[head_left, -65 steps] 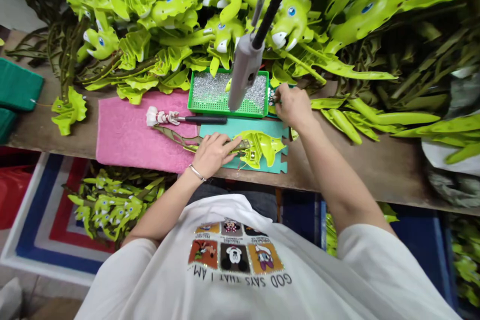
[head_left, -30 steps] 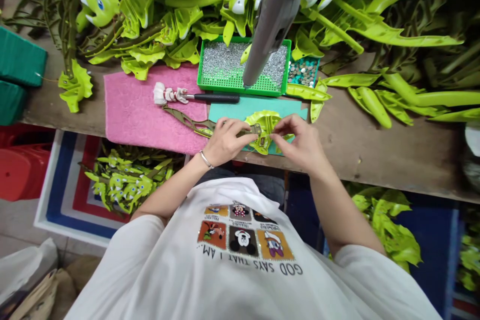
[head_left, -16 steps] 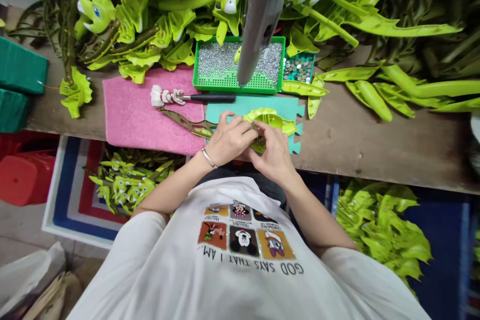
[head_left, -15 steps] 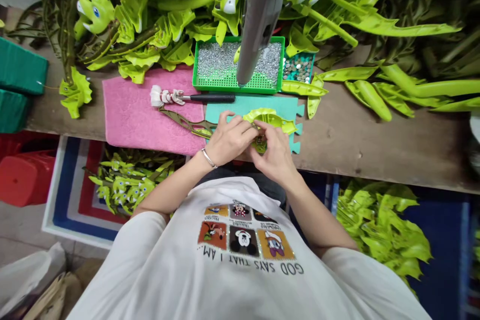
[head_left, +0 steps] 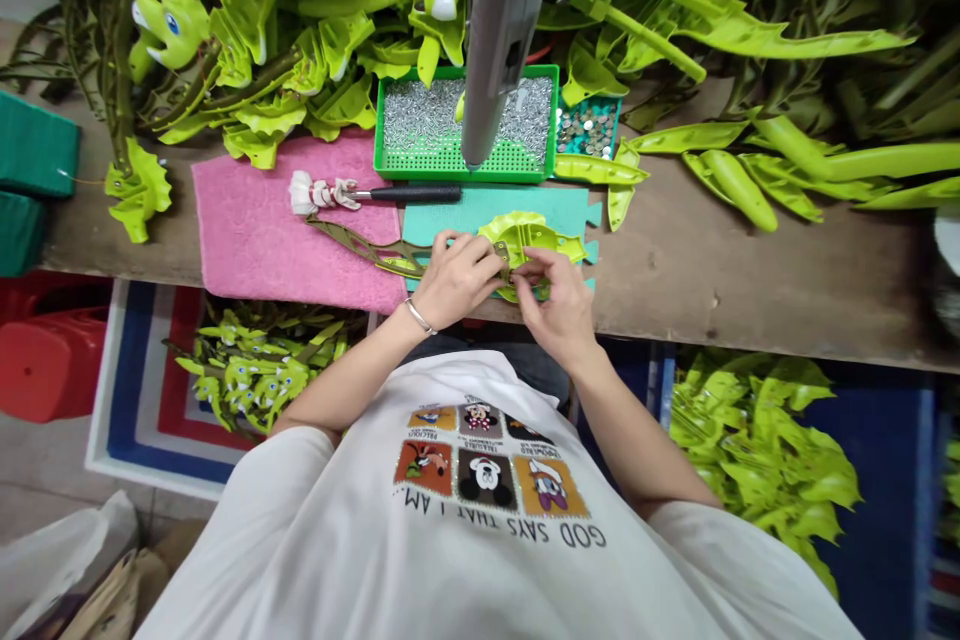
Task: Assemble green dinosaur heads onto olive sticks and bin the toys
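Note:
A lime-green plastic toy shell (head_left: 529,233), its hollow side up, lies on the teal foam mat (head_left: 424,215). My left hand (head_left: 463,278) is closed on the shell's left side, with the olive-brown openwork strip (head_left: 360,245) running out leftward beneath it. The fingers of my right hand (head_left: 559,305) are pinched together over the shell's near part, close to the left fingertips. What sits between them is too small to make out. Above the mat hangs a grey electric screwdriver (head_left: 499,50), its tip pointing down.
Behind the mat stands a green basket (head_left: 465,175) of small metal screws, beside a tray of round metal discs (head_left: 589,128). A black-handled tool with a cloth-wrapped head (head_left: 326,192) lies across a pink towel (head_left: 247,240). Lime-green toy parts (head_left: 300,0) are heaped along the back.
My right hand has drawn slightly right and down from the left fingers, showing more of the shell. The left hand keeps its hold. The whole view has shifted a little.

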{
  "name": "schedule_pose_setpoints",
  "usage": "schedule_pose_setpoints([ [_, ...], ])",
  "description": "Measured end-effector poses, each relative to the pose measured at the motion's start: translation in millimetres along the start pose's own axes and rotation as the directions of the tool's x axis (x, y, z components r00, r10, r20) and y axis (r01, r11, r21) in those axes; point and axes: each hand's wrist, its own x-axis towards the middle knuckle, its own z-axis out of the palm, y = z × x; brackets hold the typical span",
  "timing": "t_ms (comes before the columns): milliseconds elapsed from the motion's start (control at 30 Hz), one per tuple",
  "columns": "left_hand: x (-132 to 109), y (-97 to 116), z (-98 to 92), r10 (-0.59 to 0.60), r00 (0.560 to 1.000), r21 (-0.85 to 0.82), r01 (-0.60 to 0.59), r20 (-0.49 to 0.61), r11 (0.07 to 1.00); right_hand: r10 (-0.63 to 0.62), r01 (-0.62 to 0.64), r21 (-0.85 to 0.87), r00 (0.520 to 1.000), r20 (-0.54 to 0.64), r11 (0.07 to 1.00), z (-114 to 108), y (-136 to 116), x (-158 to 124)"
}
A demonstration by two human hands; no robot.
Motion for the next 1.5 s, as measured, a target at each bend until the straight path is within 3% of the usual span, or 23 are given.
schedule_pose_setpoints([
  [200, -9.9, 0.7, 3.6, -0.026, 0.991, -0.036, 0.021, -0.132, 0.999, -0.042, 0.043, -0.041, 0.999, 0.030, 0.998, 0.2, 1.7, 1.0],
  [367, -17.3, 5.9, 6.0, -0.072, 0.989, -0.040, 0.067, -0.129, 0.997, -0.063, 0.064, -0.080, 0.998, 0.015, 0.995, 1.5, -0.9, 0.9],
  [600, -23.9, 3.8, 16.6, -0.014, 0.986, 0.051, 0.023, -0.165, 0.998, -0.099, 0.096, -0.102, 0.995, -0.021, 0.990, 5.1, -1.2, 0.3],
  [800, -28.2, 11.4, 20.7, 0.086, 0.965, 0.232, -0.027, -0.249, 0.972, -0.068, 0.069, -0.118, 0.998, 0.011, 0.991, 3.8, -2.0, -2.3],
  [933, -33.1, 17.0, 24.4, 0.102, 0.968, 0.260, -0.040, -0.229, 0.965, -0.081, 0.084, -0.086, 0.996, 0.038, 0.993, -15.2, -6.7, -5.8],
  [1067, -38.6, 10.7, 25.1, 0.085, 0.989, 0.118, -0.071, -0.119, 0.991, -0.119, 0.120, -0.051, 0.992, 0.037, 0.991, -29.3, -6.8, -11.7],
  [1233, -40.8, -1.9, 17.9, 0.150, 0.988, 0.031, -0.151, 0.032, 0.988, -0.114, 0.118, -0.068, 0.992, 0.055, 0.991, -26.3, -3.0, -15.5],
  [1367, -37.9, -7.1, 12.7, 0.202, 0.978, 0.042, -0.205, 0.059, 0.978, -0.148, 0.152, -0.094, 0.988, 0.043, 0.984, -22.5, -4.3, -14.7],
  [1500, -33.7, -8.9, 12.0, 0.184, 0.981, -0.022, -0.183, 0.054, 0.983, -0.191, 0.195, -0.076, 0.980, 0.063, 0.978, -20.5, -5.5, -15.5],
])
